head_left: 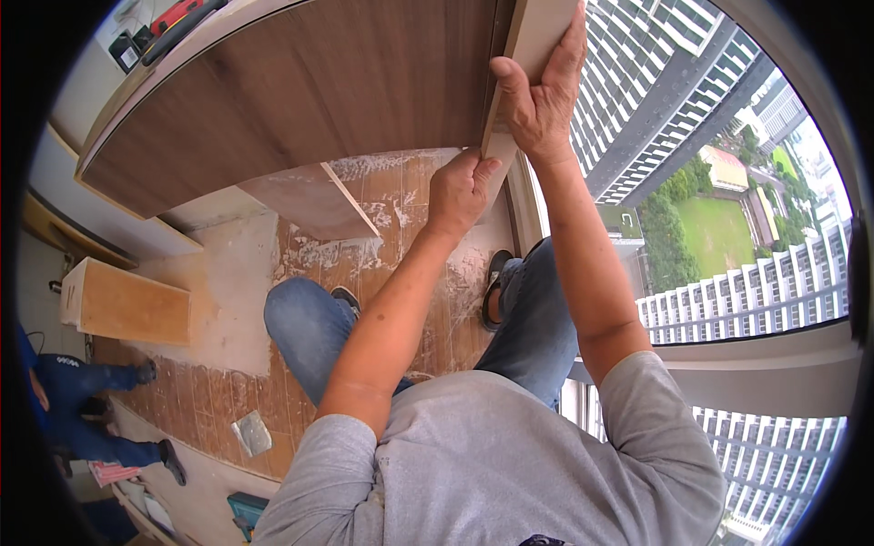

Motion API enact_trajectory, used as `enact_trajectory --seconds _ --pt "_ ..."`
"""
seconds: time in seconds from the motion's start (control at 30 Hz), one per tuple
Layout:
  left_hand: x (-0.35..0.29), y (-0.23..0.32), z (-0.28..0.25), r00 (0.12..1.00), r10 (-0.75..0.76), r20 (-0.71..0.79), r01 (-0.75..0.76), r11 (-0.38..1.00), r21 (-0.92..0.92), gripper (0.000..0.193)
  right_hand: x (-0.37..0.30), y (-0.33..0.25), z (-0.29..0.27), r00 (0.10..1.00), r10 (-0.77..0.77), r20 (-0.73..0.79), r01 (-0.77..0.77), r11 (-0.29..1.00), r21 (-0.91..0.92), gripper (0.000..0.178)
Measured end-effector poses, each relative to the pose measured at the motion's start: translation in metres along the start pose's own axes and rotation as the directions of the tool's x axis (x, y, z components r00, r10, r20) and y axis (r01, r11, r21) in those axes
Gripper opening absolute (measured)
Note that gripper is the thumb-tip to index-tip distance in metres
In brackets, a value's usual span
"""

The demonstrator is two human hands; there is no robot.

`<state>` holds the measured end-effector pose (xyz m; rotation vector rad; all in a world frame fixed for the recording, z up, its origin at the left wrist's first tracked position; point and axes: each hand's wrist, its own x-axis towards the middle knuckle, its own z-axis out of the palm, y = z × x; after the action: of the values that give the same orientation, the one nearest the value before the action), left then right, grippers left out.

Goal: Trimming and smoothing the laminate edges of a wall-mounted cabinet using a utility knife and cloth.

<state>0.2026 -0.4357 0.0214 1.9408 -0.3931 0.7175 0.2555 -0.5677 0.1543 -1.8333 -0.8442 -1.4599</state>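
Observation:
A pale wooden strip [535, 41] stands against the right end of a large dark brown wood-grain panel [300, 91], beside the window. My right hand [543, 105] grips the strip from the window side, its thumb toward the brown panel and its fingers stretched up along the far edge. Lower down, my left hand [460, 194] is closed on the strip's bottom end, near the panel's lower corner. The inner sides of the fingers are hidden. A narrow dark gap runs between strip and panel.
To the right is a large window [728, 227] over tall buildings. A board [319, 200] leans under the panel. At left are a wooden box [132, 302] and another person's legs [105, 409]. A red-and-black tool [177, 20] lies on top; a teal case [246, 511] sits below.

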Motion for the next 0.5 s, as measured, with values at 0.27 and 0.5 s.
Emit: enact_trajectory --seconds 0.27,0.5 --pt "-0.004 0.008 0.005 1.000 -0.014 -0.007 0.014 1.000 0.004 0.015 -0.031 -0.011 0.023 0.967 0.174 -0.184 -0.157 0.982 0.104 0.080" --pt "-0.001 0.003 0.001 1.000 -0.013 0.027 0.012 1.000 0.026 0.010 -0.031 -0.011 0.030 0.943 0.182 -0.278 -0.145 0.978 0.148 0.075"
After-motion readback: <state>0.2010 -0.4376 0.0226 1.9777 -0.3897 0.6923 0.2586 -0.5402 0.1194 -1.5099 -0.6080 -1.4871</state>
